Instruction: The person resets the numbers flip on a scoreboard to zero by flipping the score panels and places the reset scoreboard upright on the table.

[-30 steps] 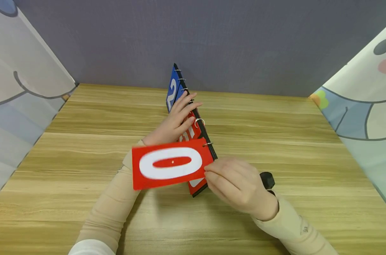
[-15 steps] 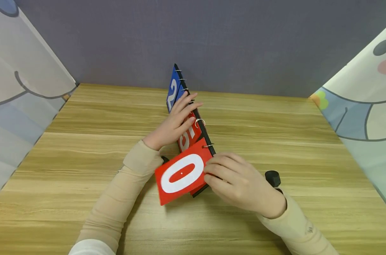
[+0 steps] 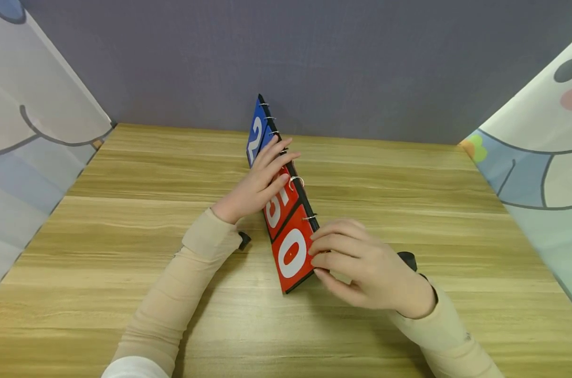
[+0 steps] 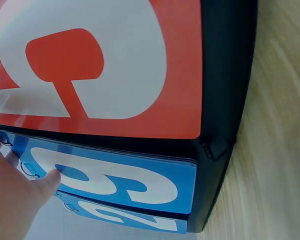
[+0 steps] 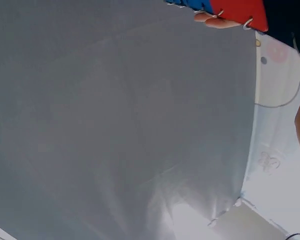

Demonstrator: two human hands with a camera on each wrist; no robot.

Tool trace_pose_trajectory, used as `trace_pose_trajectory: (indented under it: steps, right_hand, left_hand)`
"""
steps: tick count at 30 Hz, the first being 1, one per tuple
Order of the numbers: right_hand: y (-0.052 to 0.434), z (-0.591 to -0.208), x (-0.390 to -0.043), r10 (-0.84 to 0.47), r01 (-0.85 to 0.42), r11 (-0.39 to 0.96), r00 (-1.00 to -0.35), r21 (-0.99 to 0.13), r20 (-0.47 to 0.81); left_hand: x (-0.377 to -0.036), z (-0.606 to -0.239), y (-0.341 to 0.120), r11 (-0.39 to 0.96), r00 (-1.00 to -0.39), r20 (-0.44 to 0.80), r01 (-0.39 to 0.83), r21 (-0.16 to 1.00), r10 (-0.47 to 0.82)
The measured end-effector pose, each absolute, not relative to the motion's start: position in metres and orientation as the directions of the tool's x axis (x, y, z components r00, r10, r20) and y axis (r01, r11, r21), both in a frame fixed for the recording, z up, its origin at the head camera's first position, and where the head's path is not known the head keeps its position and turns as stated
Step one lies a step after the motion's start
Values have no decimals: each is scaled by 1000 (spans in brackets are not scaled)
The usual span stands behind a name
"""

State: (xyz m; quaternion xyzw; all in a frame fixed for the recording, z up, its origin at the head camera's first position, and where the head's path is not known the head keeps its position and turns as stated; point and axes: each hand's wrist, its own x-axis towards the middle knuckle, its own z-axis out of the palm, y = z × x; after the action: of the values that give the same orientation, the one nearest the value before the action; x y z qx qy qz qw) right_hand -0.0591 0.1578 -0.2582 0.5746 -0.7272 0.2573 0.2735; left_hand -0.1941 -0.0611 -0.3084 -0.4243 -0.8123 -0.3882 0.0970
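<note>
A tabletop flip scoreboard (image 3: 306, 202) stands upright on the table, black-framed, with number cards on metal rings along its top edge. Blue cards showing 2 (image 3: 255, 137) and 6 (image 4: 110, 175) are at the far end; red cards showing 5 (image 4: 182, 75) and 0 (image 3: 292, 254) are at the near end. My left hand (image 3: 253, 189) rests across the middle of the board, its fingers straight over the top edge. Beside the near end, my right hand (image 3: 361, 262) has loosely bent fingers at the edge of the red 0 card, which hangs flat against the board.
The wooden table (image 3: 125, 236) runs back to a grey wall (image 3: 286, 68). Cartoon-printed panels (image 3: 536, 131) flank it on both sides. A small black object (image 3: 408, 260) shows behind my right wrist, and another dark piece (image 3: 244, 240) by my left wrist.
The red 0 card has swung down from a raised position and now lies flat on the board's face. My right hand has shifted slightly right and loosened; the left hand has stayed put.
</note>
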Motion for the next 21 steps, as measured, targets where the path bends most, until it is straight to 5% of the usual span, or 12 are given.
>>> trace_pose_trajectory:
  steps: [4,8,12,15,21]
  right_hand:
    - [166,-261,-71,-581,-970,146,-245,-196,776]
    - [178,-268,-90,-488,-878,115,-458,-465,743]
    - [188,-272,-110,-408,-627,164,-746,-761,527]
    - [192,-275,-127,-359,-373,256,-893,-892,271]
    - [182,-289,-160,-435,-112,319,-900,-941,-40]
  left_hand:
    - [-193,-308,-60,344,-629,480,758,554,611]
    - [-193,-307,-59,350,-640,472,748,565,606]
    - [-192,-306,-60,353,-642,474,747,564,602]
    - [-193,-306,-60,352,-640,475,749,562,604]
    - [-192,-307,-60,358,-638,459,749,558,619]
